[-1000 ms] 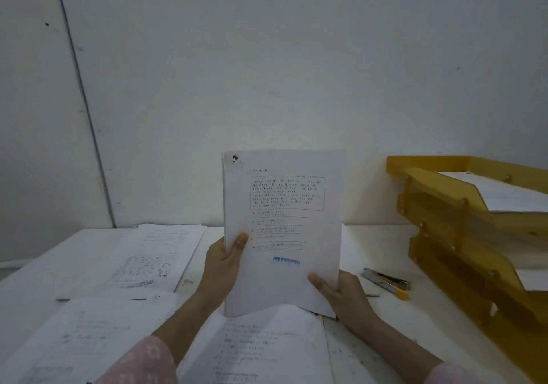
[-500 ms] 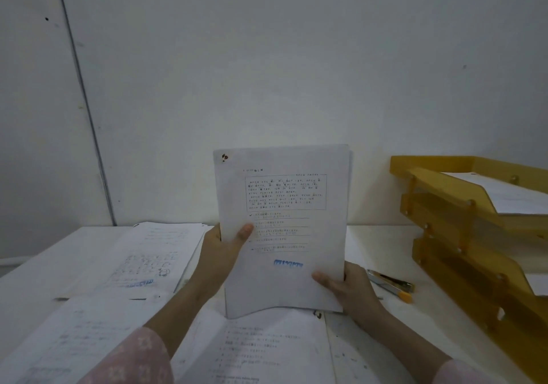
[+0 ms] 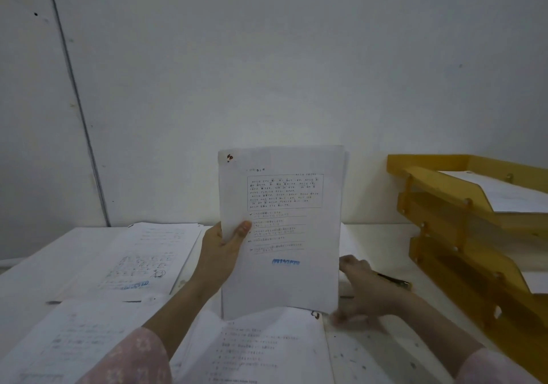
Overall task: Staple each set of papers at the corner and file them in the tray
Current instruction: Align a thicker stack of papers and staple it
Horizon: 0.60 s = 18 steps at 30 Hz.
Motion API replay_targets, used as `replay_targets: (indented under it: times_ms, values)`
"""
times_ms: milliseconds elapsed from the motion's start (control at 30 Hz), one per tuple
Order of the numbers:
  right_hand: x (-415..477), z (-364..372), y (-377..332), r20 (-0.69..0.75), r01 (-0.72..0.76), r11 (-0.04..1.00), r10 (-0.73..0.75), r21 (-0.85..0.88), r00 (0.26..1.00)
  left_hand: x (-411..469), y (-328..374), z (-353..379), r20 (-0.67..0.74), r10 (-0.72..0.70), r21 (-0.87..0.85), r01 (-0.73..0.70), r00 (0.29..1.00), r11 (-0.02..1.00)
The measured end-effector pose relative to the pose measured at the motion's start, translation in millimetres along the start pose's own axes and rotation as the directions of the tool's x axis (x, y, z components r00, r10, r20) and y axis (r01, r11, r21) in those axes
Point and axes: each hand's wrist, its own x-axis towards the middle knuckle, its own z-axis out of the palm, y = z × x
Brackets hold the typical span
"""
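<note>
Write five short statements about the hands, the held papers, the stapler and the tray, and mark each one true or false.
1. The left hand holds the set of papers upright, thumb on the front page. True.
2. The right hand grips the set's bottom edge. False: it is off the papers, low beside their right edge, and its image is blurred.
3. The stapler lies on the table, partly hidden behind the right hand. True.
4. The top tier of the yellow tray is empty. False: a sheet of paper lies in it.
5. The tray stands to the left of the held set. False: it stands to the right.
</note>
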Motion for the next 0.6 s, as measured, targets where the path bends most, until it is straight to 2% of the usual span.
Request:
replay_targets:
  times_ms: [33,100,200,233,300,367,400,433,467,500,533,567,600]
  values:
    - [-1,-7,8,0.016,-0.043,0.992,0.045,-0.115,0.999,-1,1,0,0.006,0.000,-0.006,0.000,1.000,1.000]
    - [2,-11,25,-0.082,-0.162,0.952,0.146,-0.259,0.986,-2,2,0,0.019,-0.003,-0.021,0.004,1.000,1.000]
    - [5,-5,50,-0.273,-0.442,0.809,0.357,-0.388,0.893,-3,4,-1,0.033,-0.012,-0.026,0.013,0.999,1.000]
    - [6,-1,56,-0.310,-0.484,0.773,0.380,-0.411,0.871,-3,5,-1,0.036,-0.014,-0.029,0.015,0.999,0.999]
    - [7,12,64,-0.389,-0.483,0.746,0.321,-0.458,0.863,-4,6,-1,0.047,-0.018,-0.034,0.020,0.999,0.999]
    - [8,17,68,-0.433,-0.418,0.737,0.189,-0.531,0.882,-5,8,-1,0.055,-0.020,-0.037,0.022,0.998,0.999]
    - [10,16,71,-0.446,-0.400,0.759,0.162,-0.514,0.880,-6,8,-2,0.056,-0.024,-0.036,0.026,0.998,0.999]
    - [10,12,72,-0.440,-0.394,0.801,0.185,-0.450,0.879,-6,9,-2,0.056,-0.027,-0.035,0.029,0.998,0.999]
    - [11,4,73,-0.448,-0.380,0.870,0.217,-0.314,0.867,-6,8,-2,0.057,-0.031,-0.034,0.033,0.998,0.999]
    - [10,-8,70,-0.470,-0.342,0.938,0.278,-0.056,0.838,-6,8,-2,0.059,-0.033,-0.034,0.035,0.998,0.999]
    - [8,-24,62,-0.471,-0.259,0.931,0.354,0.257,0.808,-6,9,-3,0.061,-0.037,-0.034,0.039,0.997,0.999]
    - [5,-44,51,-0.455,-0.135,0.837,0.415,0.529,0.788,-5,9,-3,0.066,-0.041,-0.033,0.043,0.997,0.999]
    - [-1,-65,39,-0.447,0.023,0.701,0.429,0.713,0.785,-6,8,-3,0.069,-0.045,-0.034,0.047,0.997,0.998]
